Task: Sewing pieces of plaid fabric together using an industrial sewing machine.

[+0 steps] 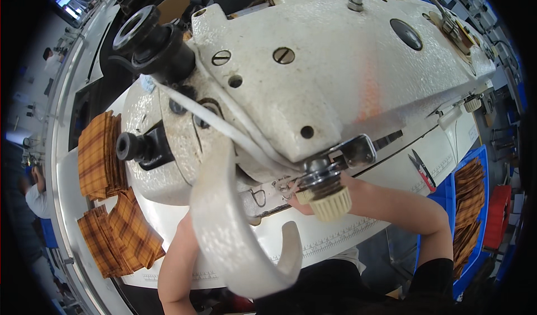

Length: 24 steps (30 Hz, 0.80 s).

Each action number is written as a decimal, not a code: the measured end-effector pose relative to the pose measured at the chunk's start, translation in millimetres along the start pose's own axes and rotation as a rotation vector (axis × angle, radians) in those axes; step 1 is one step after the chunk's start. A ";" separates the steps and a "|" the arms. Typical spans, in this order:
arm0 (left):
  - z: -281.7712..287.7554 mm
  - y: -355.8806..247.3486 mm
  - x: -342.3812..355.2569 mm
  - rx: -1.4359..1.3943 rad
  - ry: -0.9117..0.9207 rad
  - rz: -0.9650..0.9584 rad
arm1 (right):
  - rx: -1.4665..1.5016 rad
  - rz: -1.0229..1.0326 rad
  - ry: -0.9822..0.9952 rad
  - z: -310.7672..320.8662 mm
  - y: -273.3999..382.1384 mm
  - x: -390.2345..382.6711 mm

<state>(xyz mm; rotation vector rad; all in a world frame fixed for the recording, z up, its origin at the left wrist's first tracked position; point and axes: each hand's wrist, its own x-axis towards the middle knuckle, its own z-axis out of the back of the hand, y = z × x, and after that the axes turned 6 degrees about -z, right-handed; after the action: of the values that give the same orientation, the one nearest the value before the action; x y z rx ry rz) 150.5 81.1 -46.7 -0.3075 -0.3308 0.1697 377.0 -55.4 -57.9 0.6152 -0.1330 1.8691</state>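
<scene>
A large white sewing machine [268, 108] fills the middle of the view and covers most of the work in front of me. My left forearm [176, 264] reaches up behind the curved white lever [218, 225], and the left hand is hidden there. My right hand [302, 205] is at the machine bed, close to the needle area. Only a bit of it shows behind the cream tension knob [331, 204], so its fingers and anything in them cannot be made out.
Stacks of orange-brown plaid fabric pieces [100, 158] lie on the table's left side. Red-handled thread snips [422, 171] rest at the right, near a printed ruler scale. Beyond the table edge, a blue bin [444, 203] holds more plaid pieces [469, 195]. Another person [38, 195] sits far left.
</scene>
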 end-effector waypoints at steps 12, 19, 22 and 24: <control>0.5 50.2 24.9 -0.105 -0.068 0.322 | 0.116 -0.047 -0.099 -0.7 1.7 -5.5; 48.3 25.9 -6.1 -0.127 -0.350 0.435 | -0.035 -0.020 -0.197 7.3 2.1 -6.9; 113.6 19.1 -88.1 0.022 -0.730 0.638 | 0.127 -0.085 -0.069 11.8 5.0 -6.0; 166.3 32.3 -149.9 0.078 -0.898 0.809 | 0.111 -0.071 -0.114 9.0 5.4 -3.5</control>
<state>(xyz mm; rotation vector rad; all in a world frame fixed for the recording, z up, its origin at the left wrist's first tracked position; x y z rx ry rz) -50.1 124.1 48.7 -0.2588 -1.0758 1.1313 376.2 -63.8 -50.8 0.7940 -0.0813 1.7818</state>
